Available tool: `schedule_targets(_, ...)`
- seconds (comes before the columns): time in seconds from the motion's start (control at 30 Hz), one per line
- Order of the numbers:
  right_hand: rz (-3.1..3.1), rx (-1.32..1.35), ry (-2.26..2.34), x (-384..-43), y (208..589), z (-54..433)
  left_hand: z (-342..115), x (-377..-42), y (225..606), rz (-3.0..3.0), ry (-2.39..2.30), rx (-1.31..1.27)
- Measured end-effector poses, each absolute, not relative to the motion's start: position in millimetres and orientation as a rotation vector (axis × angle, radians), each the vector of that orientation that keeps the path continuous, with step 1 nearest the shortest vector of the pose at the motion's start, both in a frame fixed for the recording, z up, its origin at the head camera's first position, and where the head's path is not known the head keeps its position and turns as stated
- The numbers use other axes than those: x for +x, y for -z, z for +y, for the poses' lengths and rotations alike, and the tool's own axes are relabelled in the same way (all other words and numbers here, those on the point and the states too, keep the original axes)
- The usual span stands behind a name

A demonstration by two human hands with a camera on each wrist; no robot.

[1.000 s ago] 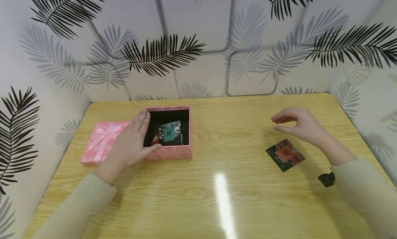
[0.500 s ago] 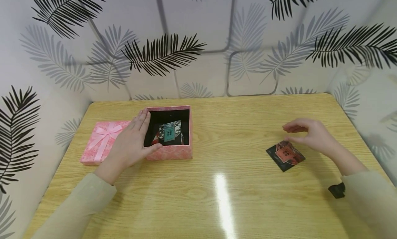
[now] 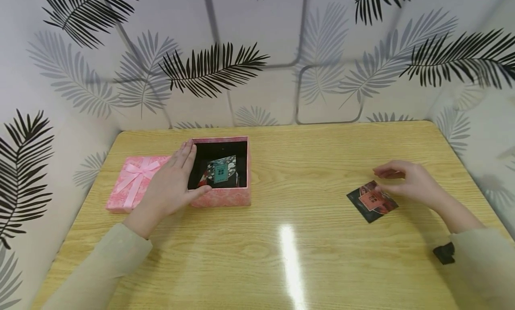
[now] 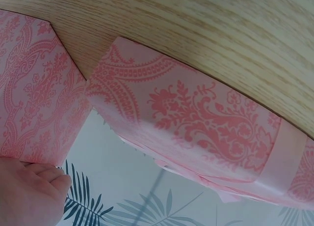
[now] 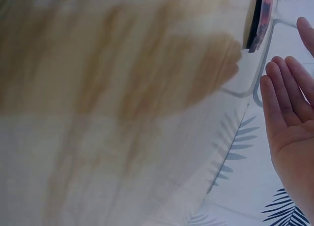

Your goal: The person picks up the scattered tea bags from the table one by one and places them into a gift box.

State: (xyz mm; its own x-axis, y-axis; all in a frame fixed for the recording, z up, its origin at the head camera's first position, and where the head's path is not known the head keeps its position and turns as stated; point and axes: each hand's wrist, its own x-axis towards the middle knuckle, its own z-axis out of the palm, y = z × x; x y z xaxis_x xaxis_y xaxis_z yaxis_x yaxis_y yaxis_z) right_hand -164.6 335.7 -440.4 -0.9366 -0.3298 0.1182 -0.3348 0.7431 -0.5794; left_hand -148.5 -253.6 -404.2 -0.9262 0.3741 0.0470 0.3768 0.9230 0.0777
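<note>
My left hand rests on the left rim of an open pink patterned box, its fingers straight and the thumb over the front edge. Inside the black-lined box lies a square packet with a teal label, and a reddish one shows partly beneath it. Over at the right, my right hand is at the upper right edge of a dark square packet with a red label. Its thumb overlaps the packet; I cannot tell whether it touches. The fingers are relaxed, as the right wrist view also shows of the hand.
Left of the box lies its pink lid with a ribbon bow, partly behind my left hand. A small black object is by my right sleeve. The wooden table meets a leaf-patterned wall at the back.
My right hand has moved to the right and toward me, coming down to the red-labelled packet. My left hand stays on the box, and the packet has not moved.
</note>
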Motion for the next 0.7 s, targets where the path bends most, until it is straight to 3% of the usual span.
schedule_targets(0.7, -2.935, 0.739, -0.837, -167.4, 449.8, 336.8, -254.9, -149.7, 405.1, -3.045, 0.131, -0.599)
